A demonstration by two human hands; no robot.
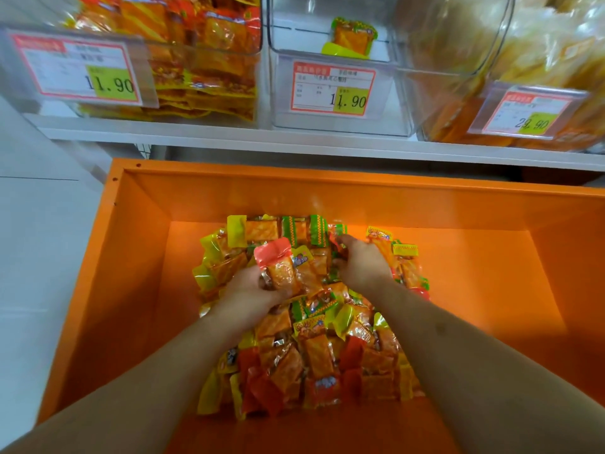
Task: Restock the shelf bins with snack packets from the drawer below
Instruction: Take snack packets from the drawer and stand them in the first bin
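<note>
The left hand (253,290) grips a red-topped packet (278,267), long axis pointing up past its fingers; the right hand (361,263) curls into the packet pile (314,339); the near-empty middle bin (337,90) sits beyond both

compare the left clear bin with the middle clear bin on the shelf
The left clear plastic bin is packed with orange and yellow packets; the middle clear plastic bin holds only one green-edged orange packet. Both carry price tags reading 11.90.

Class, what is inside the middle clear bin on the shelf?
The middle clear bin holds one green-edged orange snack packet. Its price label hides part of the inside.
</note>
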